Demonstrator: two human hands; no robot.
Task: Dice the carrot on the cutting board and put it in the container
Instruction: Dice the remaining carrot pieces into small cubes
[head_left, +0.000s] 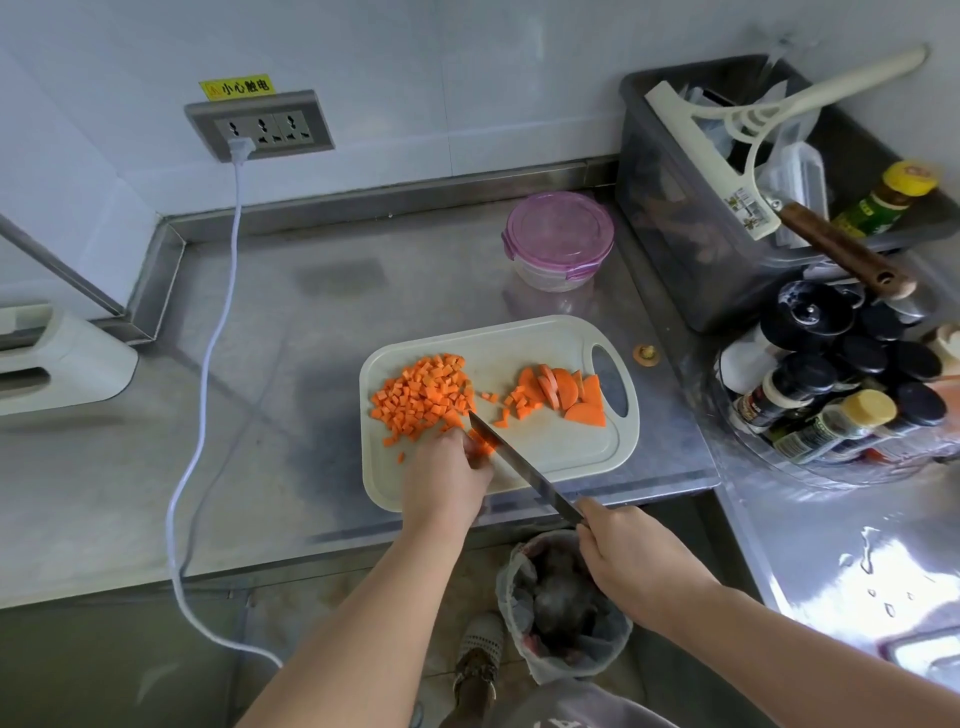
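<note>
Right hand (631, 561) around knife (522, 467), handle hidden

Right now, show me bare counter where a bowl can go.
Bare counter between the white cord and the cutting board, and behind the board left of the lidded container. Crowded right: grey bin, spice bottles.

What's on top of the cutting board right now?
A pile of diced carrot, half-round slices, the knife blade, and the left hand holding a carrot piece its fingers mostly hide.
</note>
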